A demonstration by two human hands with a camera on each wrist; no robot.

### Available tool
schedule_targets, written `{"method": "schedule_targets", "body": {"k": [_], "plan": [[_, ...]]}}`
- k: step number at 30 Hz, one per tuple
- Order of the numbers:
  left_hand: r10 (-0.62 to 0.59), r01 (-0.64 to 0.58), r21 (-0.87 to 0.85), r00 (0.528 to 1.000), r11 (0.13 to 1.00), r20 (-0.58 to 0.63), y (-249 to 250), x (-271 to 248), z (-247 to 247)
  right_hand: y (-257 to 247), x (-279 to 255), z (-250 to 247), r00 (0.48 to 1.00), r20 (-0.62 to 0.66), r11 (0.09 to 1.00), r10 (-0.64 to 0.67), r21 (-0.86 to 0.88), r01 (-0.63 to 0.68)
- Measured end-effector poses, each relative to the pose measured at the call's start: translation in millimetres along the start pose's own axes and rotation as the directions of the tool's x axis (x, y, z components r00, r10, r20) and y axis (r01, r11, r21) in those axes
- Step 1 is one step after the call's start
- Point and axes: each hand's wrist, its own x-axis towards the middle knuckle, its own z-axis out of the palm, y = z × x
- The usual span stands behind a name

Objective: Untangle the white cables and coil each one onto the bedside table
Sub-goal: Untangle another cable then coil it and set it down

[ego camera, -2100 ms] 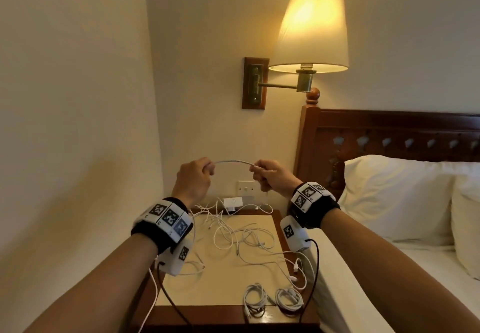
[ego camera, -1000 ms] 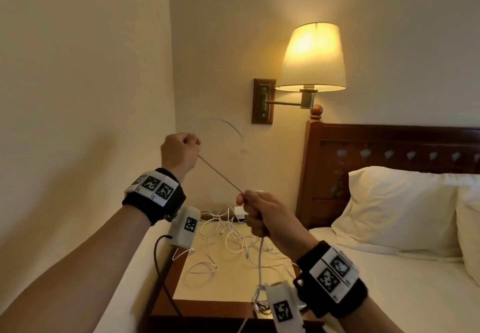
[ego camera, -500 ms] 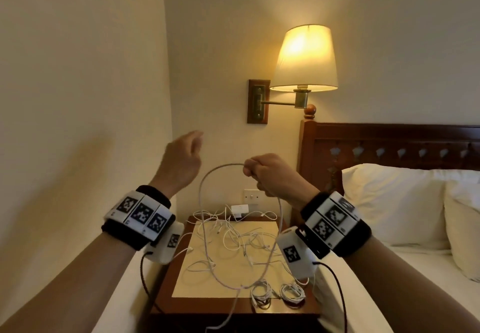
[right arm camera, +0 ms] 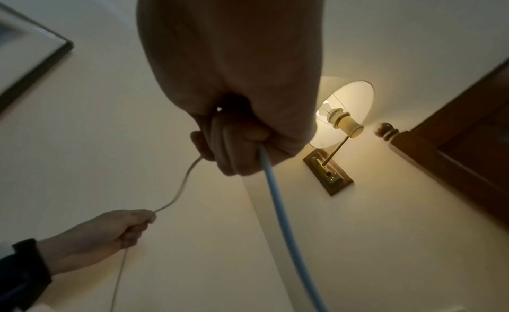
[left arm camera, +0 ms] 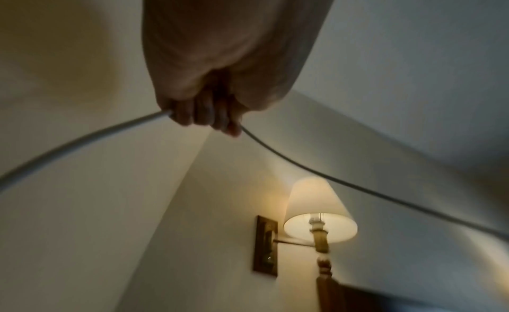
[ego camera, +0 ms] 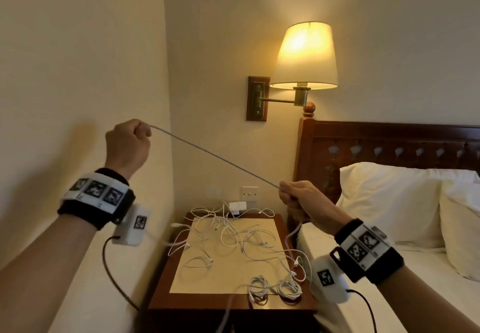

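One white cable (ego camera: 215,155) runs taut and slanting between my two hands, above the bedside table (ego camera: 161,284). My left hand (ego camera: 127,142) is raised high at the left and grips the cable's upper part in a fist (left arm camera: 203,118). Lower and to the right, my right hand (ego camera: 298,196) grips the same cable (right arm camera: 275,197), with a turn of it wound in the fist; a length hangs below it. A tangle of white cables (ego camera: 233,236) lies across the tabletop. Two coiled cables (ego camera: 275,290) sit at the table's front right.
A lit wall lamp (ego camera: 305,57) hangs above the table. A wooden headboard (ego camera: 389,140) and a bed with white pillows (ego camera: 389,203) stand on the right. A white charger (ego camera: 237,206) is plugged in at the back, under a wall switch (ego camera: 250,193). The wall (ego camera: 78,73) is close on the left.
My left hand, open half a second ago, now grips the cable and has pulled up and left. My right hand has dropped, so the slack loop is now a taut line.
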Motion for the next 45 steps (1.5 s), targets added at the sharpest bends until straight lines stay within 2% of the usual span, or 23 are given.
{"method": "schedule_targets", "body": {"k": [3,4,5,7,8,10,11,12,15,17,19,23,25,27,29,31,33,35,38,39,44,45], "plan": [[0.001,-0.022,0.085,0.973,0.996,0.231,-0.1,-6.3,6.1,-6.0,3.0,3.0,0.998,-0.061,0.999,-0.029,0.029,0.031],[0.007,-0.034,0.095,0.962,0.995,0.272,8.3,-10.6,8.3,-13.1,7.2,6.3,0.997,-0.070,0.999,-0.045,0.021,0.046],[0.029,-0.051,0.069,0.957,0.996,0.290,18.0,-16.8,9.5,-20.3,11.7,10.9,0.996,-0.071,0.998,-0.062,-0.004,0.062],[0.134,-0.112,-0.086,0.938,0.990,0.319,43.2,-32.0,14.0,-33.9,21.6,21.1,0.995,-0.054,0.994,-0.083,-0.079,0.079],[0.206,-0.154,-0.166,0.908,0.974,0.366,54.8,-39.9,19.4,-40.3,26.3,25.9,0.995,-0.042,0.991,-0.088,-0.109,0.083],[0.360,-0.253,-0.274,0.802,0.928,0.477,72.0,-57.6,35.4,-51.4,33.5,33.3,0.994,-0.024,0.985,-0.103,-0.140,0.099],[0.422,-0.299,-0.313,0.766,0.901,0.485,76.4,-64.6,43.6,-56.0,35.7,35.1,0.993,-0.019,0.983,-0.113,-0.145,0.109],[0.464,-0.331,-0.343,0.759,0.879,0.456,78.0,-68.9,50.3,-59.3,37.1,35.8,0.992,-0.015,0.982,-0.123,-0.149,0.119],[0.523,-0.404,-0.368,0.788,0.837,0.325,74.8,-72.2,59.9,-58.0,36.8,36.2,0.993,0.013,0.980,-0.115,-0.162,0.115],[0.528,-0.429,-0.341,0.797,0.836,0.294,74.8,-72.2,62.6,-52.1,35.9,37.1,0.995,0.031,0.984,-0.095,-0.147,0.099],[0.504,-0.422,-0.314,0.825,0.850,0.257,76.5,-72.1,64.0,-47.2,35.0,35.8,0.997,0.037,0.990,-0.074,-0.114,0.078],[0.310,-0.274,-0.213,0.937,0.938,0.159,55.6,-52.7,53.9,-34.1,26.8,16.8,0.998,0.046,0.996,-0.047,-0.077,0.051],[0.207,-0.192,-0.127,0.971,0.973,0.118,31.4,-39.7,43.6,-17.6,17.6,0.8,0.998,0.065,0.998,-0.023,-0.053,0.027],[0.128,-0.122,-0.054,0.985,0.991,0.120,7.2,-33.7,36.6,0.9,9.3,-13.3,0.997,0.072,1.000,-0.003,-0.029,0.005],[0.090,-0.095,0.004,0.962,0.995,0.259,-6.0,-36.6,37.0,13.2,6.1,-21.2,0.999,0.033,0.999,0.002,-0.032,-0.001],[0.056,-0.075,0.027,0.902,0.997,0.427,-9.5,-42.1,40.8,14.2,7.1,-22.0,1.000,-0.018,0.998,-0.003,-0.064,0.002],[0.058,-0.067,0.000,0.861,0.998,0.505,3.5,-49.3,43.1,5.8,11.3,-17.3,0.999,-0.043,0.995,-0.017,-0.099,0.013],[0.148,-0.093,-0.126,0.827,0.988,0.543,30.1,-62.4,47.2,-6.5,16.8,-6.8,1.000,-0.020,0.991,-0.022,-0.130,0.019],[0.379,-0.233,-0.317,0.741,0.919,0.554,73.4,-87.8,61.8,-25.3,28.7,11.8,0.998,0.009,0.976,-0.061,-0.207,0.061],[0.437,-0.275,-0.358,0.727,0.892,0.530,82.0,-93.3,67.8,-29.9,31.7,15.6,0.997,0.017,0.971,-0.080,-0.226,0.082],[0.525,-0.381,-0.376,0.728,0.844,0.440,77.7,-87.3,75.5,-34.5,30.2,17.6,0.992,0.095,0.971,-0.080,-0.218,0.099],[0.510,-0.376,-0.364,0.753,0.852,0.416,72.4,-83.7,73.2,-31.0,29.2,14.8,0.994,0.085,0.975,-0.068,-0.207,0.085]]}}
